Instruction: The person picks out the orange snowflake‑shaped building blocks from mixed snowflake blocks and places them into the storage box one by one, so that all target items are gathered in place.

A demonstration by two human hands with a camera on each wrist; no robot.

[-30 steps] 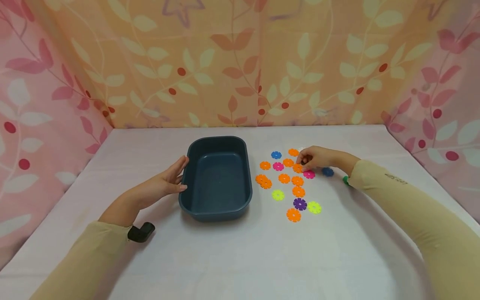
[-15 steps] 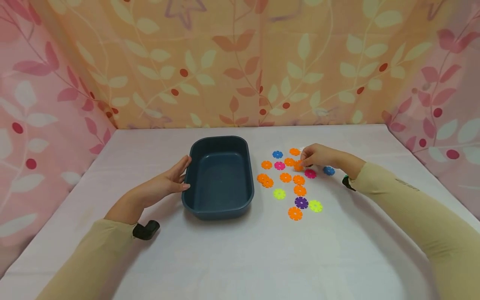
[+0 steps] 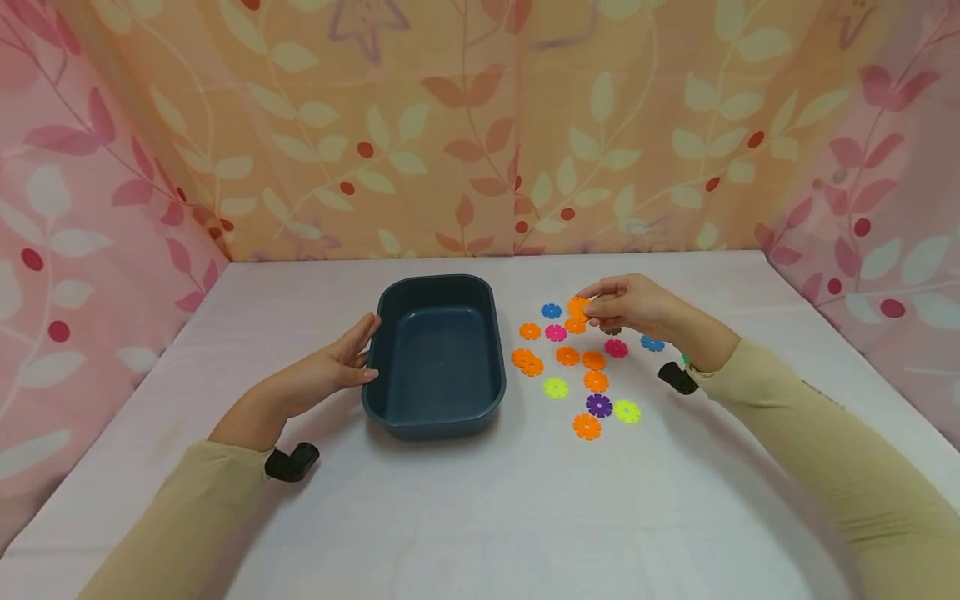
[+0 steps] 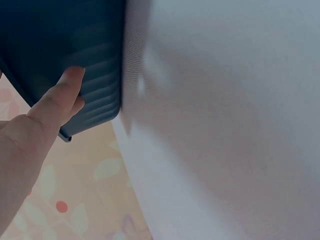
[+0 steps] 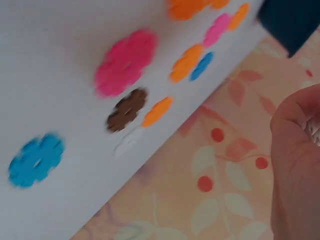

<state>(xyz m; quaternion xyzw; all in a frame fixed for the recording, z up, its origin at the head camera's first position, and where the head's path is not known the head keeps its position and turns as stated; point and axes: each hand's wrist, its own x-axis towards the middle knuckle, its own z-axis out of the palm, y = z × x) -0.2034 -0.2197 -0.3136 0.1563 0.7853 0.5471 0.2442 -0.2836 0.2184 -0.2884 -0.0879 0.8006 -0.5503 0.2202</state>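
Note:
A dark blue rectangular plastic tub stands on the white-covered table. My left hand touches its left side, fingers extended along the outer wall; the left wrist view shows fingertips against that wall. To the tub's right, my right hand pinches an orange notched plastic disc, raised above the table. In the right wrist view part of this hand appears, but the held disc does not. Below it lie a brown disc, a pink disc and a blue disc.
Several more notched discs lie right of the tub: orange, purple, yellow-green and blue. A whitish clear disc lies near the table's back edge. Patterned cloth hangs behind the table.
My right hand has picked an orange disc off the table and lifted it slightly up and leftward, uncovering the brown disc. The left hand stays at the tub.

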